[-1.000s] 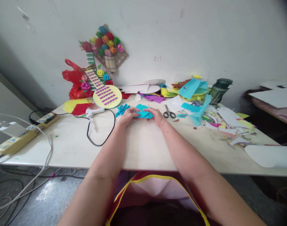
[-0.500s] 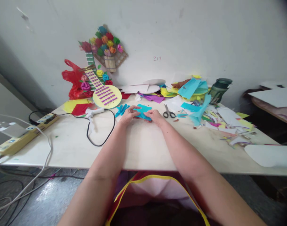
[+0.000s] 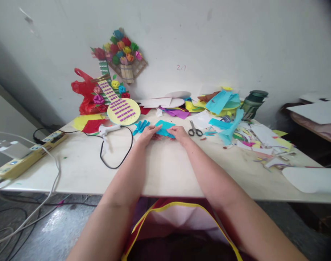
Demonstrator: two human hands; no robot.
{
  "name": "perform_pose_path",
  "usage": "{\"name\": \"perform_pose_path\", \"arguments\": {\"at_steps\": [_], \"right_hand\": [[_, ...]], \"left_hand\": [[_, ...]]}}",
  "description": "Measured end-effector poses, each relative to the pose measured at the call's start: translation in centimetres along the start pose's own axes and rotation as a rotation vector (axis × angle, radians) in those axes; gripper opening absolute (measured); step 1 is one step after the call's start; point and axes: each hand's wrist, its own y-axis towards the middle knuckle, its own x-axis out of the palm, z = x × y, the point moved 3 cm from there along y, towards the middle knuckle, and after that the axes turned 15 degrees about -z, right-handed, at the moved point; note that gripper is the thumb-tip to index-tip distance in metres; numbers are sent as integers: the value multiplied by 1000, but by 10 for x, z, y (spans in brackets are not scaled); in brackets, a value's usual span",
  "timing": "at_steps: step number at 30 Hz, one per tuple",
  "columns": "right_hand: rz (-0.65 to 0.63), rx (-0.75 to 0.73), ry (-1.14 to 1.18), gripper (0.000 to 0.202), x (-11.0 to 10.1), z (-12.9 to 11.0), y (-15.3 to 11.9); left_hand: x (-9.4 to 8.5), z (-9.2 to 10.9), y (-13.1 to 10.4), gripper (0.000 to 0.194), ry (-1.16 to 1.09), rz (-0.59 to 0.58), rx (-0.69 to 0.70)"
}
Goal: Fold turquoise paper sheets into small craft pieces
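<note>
A small piece of blue crepe paper [image 3: 164, 127] is stretched between my two hands above the table. My left hand [image 3: 150, 133] pinches its left side, the thumb on top and the fingers underneath. On the right side, my right hand [image 3: 178, 133] grips the lower corner between thumb and fingers. Several cut blue paper strips [image 3: 140, 126] lie just left of my left hand. Dark-handled scissors [image 3: 194, 129] rest to the right of my right hand, blades pointing away from me. The fingertips under the paper are partly hidden.
A white glue gun [image 3: 108, 129] with a looping black cord lies at left, near a yellow power strip [image 3: 24, 159]. Behind stands a yellow paper guitar [image 3: 124, 111]. Paper scraps [image 3: 257, 137] and a dark green bottle [image 3: 253, 105] are at right.
My left thumb and fingers have shifted slightly on the blue crepe paper, which now looks flatter. My right hand stays nearly in place; the things on the table have not moved.
</note>
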Motion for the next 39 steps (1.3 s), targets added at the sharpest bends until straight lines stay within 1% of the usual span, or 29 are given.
{"name": "perform_pose_path", "arguments": {"at_steps": [4,9,15,18,22,23,25,27,29,33,37,39], "right_hand": [[-14,-6,-33,18,2,-1,-1],[-38,0,-32,21,4,-1,-2],[-42,5,-28,23,4,-1,-1],[-34,10,-5,24,4,0,0],[4,-14,44,25,3,-2,0],[20,-19,55,25,3,-3,0],[48,-22,64,24,3,-5,-1],[59,-33,57,23,5,-7,-2],[46,-49,48,25,6,-8,-3],[1,-72,73,37,7,-5,-2],[22,-24,167,53,0,-2,-1],[29,-4,175,53,-2,-2,-2]], "left_hand": [[0,-1,1,34,52,0,3],[-4,-6,5,30,84,7,33],[-6,-3,3,34,131,56,90],[-5,-1,3,38,78,87,112],[-5,1,2,43,-96,169,141],[-4,1,3,44,-125,163,134],[0,0,3,43,-133,95,106],[6,0,4,41,-102,6,78],[10,0,4,39,-63,-39,73],[9,2,4,35,-41,19,109],[4,1,5,33,-80,59,103],[2,-1,6,33,-91,70,98]]}}
